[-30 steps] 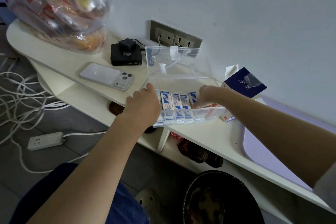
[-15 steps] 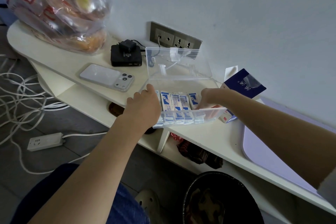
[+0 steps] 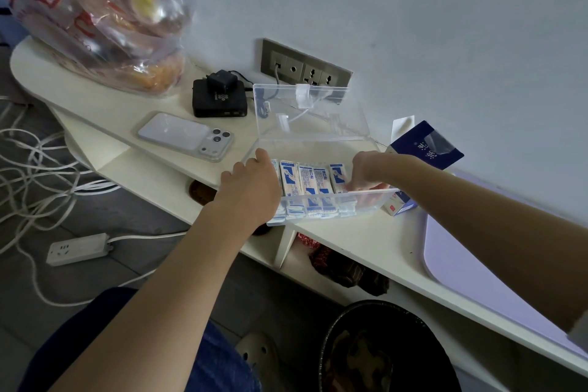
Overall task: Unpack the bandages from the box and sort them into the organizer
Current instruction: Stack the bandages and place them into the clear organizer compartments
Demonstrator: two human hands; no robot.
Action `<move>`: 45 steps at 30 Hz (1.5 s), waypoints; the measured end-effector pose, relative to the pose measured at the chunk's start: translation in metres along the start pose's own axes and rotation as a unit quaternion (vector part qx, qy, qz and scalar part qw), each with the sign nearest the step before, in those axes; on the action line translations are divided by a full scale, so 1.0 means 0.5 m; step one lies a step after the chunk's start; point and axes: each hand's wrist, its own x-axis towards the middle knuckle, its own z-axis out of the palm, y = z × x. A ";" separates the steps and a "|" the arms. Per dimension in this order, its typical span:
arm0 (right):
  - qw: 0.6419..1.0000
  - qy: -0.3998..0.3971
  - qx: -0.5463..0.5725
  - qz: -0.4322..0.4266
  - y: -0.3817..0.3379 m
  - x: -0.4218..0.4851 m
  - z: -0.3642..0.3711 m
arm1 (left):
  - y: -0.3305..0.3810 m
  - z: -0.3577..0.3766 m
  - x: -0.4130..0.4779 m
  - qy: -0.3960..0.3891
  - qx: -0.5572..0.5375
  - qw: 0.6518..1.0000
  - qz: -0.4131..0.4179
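A clear plastic organizer (image 3: 318,127) stands on the white shelf with its lid propped open toward the wall. Inside it lies a row of several blue-and-white bandage packets (image 3: 307,183), side by side. My left hand (image 3: 251,191) grips the organizer's left front corner, thumb on the rim. My right hand (image 3: 366,169) reaches into the right end, with its fingers curled down on the rightmost bandage packet. The dark blue bandage box (image 3: 426,149) lies open just right of the organizer, behind my right wrist.
A phone (image 3: 184,137) and a black charger box (image 3: 219,99) lie left of the organizer, below a wall socket (image 3: 305,68). A plastic bag of bread (image 3: 101,19) fills the far left. A lilac board (image 3: 471,264) lies at right. Below are a bin (image 3: 381,350), a power strip (image 3: 76,248) and cables.
My right hand has shifted slightly right and up inside the organizer's right end. My left hand and the organizer have stayed in place.
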 end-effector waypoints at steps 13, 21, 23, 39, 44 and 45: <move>0.970 -0.026 0.242 0.026 -0.004 -0.002 -0.005 | 0.005 0.001 0.002 -0.002 0.000 1.000 -0.005; 0.938 -0.057 0.338 0.044 -0.003 0.005 -0.007 | 0.007 -0.001 0.001 -0.011 0.004 1.000 -0.009; 0.937 -0.052 0.342 0.043 -0.004 0.009 -0.009 | 0.008 -0.002 0.001 -0.012 0.006 1.000 -0.009; 0.987 0.037 0.152 -0.017 0.025 0.022 -0.014 | 0.014 0.001 0.005 -0.001 -0.010 1.000 -0.020; 0.998 0.006 0.065 0.006 0.023 0.027 -0.001 | 0.008 0.004 0.009 0.002 -0.005 1.000 -0.010; 0.998 0.015 0.061 -0.007 0.023 0.026 -0.002 | 0.007 0.005 0.010 0.003 -0.005 1.000 -0.009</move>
